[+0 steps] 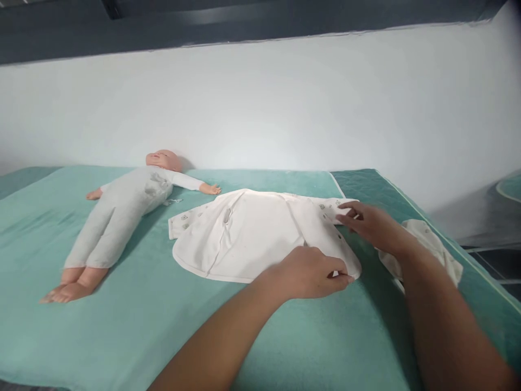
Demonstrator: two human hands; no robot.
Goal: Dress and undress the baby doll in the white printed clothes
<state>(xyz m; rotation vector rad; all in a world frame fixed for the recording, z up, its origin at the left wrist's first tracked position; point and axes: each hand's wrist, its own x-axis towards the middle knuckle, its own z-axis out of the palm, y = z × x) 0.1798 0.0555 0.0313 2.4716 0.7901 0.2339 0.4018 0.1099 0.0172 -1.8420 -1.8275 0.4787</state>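
The white baby jacket [260, 233] lay spread on the green bed cover [122, 347], right of the doll [126, 201]. The left hand [307, 274] reached in from the near side, back upward, thumb and forefinger pinching the jacket's near right hem. The right hand [372, 225] extended leftward over the right sleeve, fingers loosely bent; whether they gripped fabric could not be determined. A crumpled pale garment [437, 247] lay partly behind the right forearm.

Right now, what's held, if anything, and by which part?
The left hand appears to pinch the white garment by its lower right hem; the right hand is at the right sleeve, grip unclear.
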